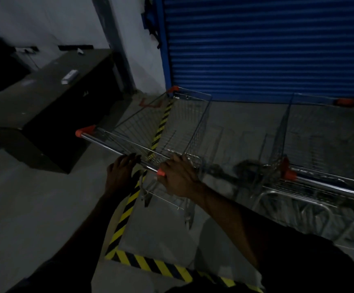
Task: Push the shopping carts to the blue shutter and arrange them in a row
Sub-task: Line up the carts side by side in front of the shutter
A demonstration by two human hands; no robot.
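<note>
View: head cam, dim light, blur toward rt edge.
Shutter: blue shutter (pixel 266 45), ribbed horiz. metal slats, down to the floor, fills top rt.
Near cart: near cart (pixel 197 127), thin silver wire-mesh basket, tapered box shape. Front end sits close to shutter's lower-left corner, body skewed a bit, over the tape line.
Handle: handle bar (pixel 112 148), shiny round chrome tube w/ orange plastic end caps (pixel 85 130).
Second cart: second cart (pixel 319 180), same wire + chrome build, orange caps, beside near cart on its rt, front toward shutter, strip of floor between the two baskets.
Left hand: left hand (pixel 121 172) palm down, fingers fairly straight, tips resting on handle bar approx mid-length, not wrapped round it.
Right hand: right hand (pixel 180 178) curled over bar's rt end next to the orange cap, gripping. Forearm stretched in diagonally from lower rt.
Floor: floor (pixel 34 208) smooth grey, w/ yellow-black striped hazard tape (pixel 127 212) forming an L corner.
Surface: dark boxy cabinet (pixel 45 96), matte top, left of near cart; small white oblong item (pixel 69 76) on it.
</note>
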